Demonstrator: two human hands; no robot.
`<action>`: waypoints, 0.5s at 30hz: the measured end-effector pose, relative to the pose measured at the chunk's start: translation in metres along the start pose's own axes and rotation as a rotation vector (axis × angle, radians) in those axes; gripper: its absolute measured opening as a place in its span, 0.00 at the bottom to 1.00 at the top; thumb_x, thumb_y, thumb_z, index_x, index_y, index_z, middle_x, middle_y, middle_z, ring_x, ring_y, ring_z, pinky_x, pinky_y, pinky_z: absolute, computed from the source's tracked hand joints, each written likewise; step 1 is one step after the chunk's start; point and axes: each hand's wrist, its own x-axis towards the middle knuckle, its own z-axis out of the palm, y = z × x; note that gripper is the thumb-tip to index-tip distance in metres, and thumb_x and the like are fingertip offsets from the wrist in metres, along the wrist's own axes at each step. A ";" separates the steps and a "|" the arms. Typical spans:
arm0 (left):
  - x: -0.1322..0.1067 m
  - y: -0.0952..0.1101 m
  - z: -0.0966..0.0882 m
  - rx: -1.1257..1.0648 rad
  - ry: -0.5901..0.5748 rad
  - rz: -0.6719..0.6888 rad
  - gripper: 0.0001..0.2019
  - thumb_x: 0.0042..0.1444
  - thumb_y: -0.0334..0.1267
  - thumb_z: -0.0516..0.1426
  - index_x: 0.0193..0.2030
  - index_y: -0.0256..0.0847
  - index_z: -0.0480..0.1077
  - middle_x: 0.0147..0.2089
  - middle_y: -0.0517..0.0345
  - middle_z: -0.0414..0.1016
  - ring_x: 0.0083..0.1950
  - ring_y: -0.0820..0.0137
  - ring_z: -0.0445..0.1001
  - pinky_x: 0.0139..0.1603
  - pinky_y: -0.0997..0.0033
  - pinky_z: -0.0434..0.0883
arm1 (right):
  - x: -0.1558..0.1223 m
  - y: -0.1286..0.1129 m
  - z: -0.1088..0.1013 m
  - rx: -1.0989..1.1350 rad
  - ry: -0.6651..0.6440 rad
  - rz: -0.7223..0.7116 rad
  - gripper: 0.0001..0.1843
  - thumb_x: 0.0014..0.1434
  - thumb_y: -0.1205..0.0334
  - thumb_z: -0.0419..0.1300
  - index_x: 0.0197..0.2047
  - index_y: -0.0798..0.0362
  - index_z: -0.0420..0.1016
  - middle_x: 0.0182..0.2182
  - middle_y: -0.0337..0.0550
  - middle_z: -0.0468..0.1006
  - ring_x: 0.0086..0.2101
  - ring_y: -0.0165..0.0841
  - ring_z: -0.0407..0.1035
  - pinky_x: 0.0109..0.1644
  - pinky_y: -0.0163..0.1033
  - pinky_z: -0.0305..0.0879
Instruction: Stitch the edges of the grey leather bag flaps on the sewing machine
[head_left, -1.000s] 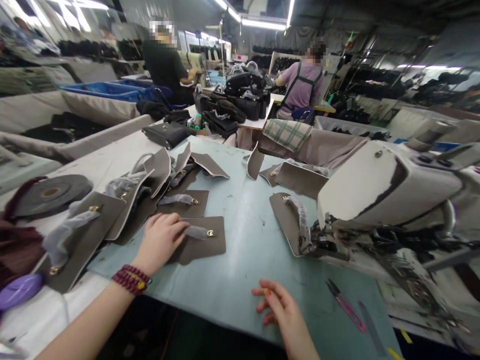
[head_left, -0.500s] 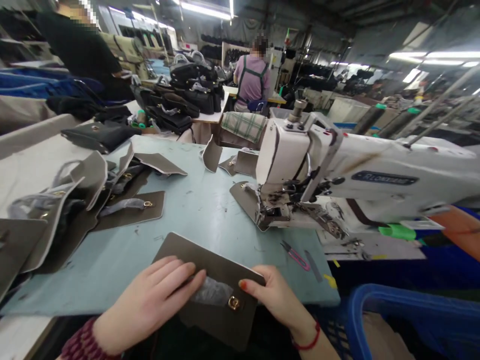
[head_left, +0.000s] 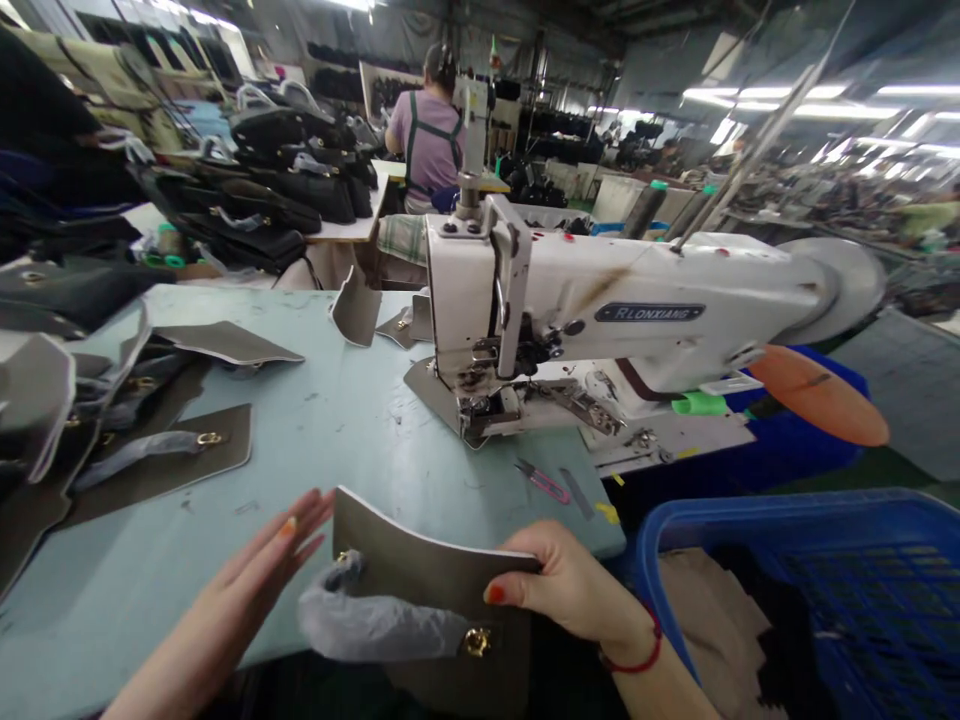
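Observation:
My right hand [head_left: 564, 585] grips the right edge of a grey-brown bag panel [head_left: 420, 562], thumb in front. The panel is tilted up over the table's front edge, its pale cut edge on top. A handle wrapped in clear plastic [head_left: 390, 628] hangs across it, fixed with gold-coloured fittings [head_left: 476, 642]. My left hand [head_left: 262, 560] is open beside the panel's left edge, fingers stretched out; whether the fingertips touch it I cannot tell. Beyond stands a white sewing machine [head_left: 540, 300], with another grey-brown panel [head_left: 431, 395] at its needle area.
Similar panels [head_left: 180, 465] lie piled on the left of the pale green table [head_left: 337, 420]. Pink-handled thread snips [head_left: 546, 483] and a thin grey blade-like strip [head_left: 576, 492] lie near the machine. A blue basket [head_left: 675, 515] with fabric pieces stands at right. A person [head_left: 431, 135] sits beyond.
My left hand has come off the panel's face and moved left, uncovering the wrapped handle. The panel is tilted up more in my right hand. The view has swung right.

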 end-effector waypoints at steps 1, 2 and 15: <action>0.003 0.001 0.011 -0.050 -0.038 -0.089 0.26 0.52 0.55 0.63 0.52 0.41 0.77 0.55 0.45 0.79 0.55 0.49 0.77 0.51 0.56 0.78 | -0.005 0.000 -0.004 -0.005 0.013 0.009 0.24 0.57 0.47 0.67 0.23 0.59 0.67 0.21 0.35 0.59 0.24 0.23 0.52 0.25 0.28 0.46; 0.005 0.001 0.021 -0.097 -0.063 -0.158 0.26 0.49 0.56 0.65 0.50 0.40 0.78 0.51 0.45 0.81 0.50 0.50 0.79 0.46 0.58 0.79 | -0.010 0.001 -0.008 -0.017 0.037 0.019 0.25 0.57 0.46 0.66 0.24 0.59 0.67 0.21 0.35 0.59 0.24 0.23 0.52 0.25 0.28 0.46; -0.029 0.031 0.060 0.083 -0.110 0.083 0.17 0.58 0.51 0.61 0.45 0.41 0.79 0.36 0.54 0.81 0.36 0.67 0.75 0.35 0.76 0.72 | -0.041 0.028 -0.045 -0.310 0.339 0.123 0.26 0.56 0.37 0.61 0.29 0.54 0.79 0.27 0.44 0.75 0.29 0.35 0.68 0.32 0.34 0.64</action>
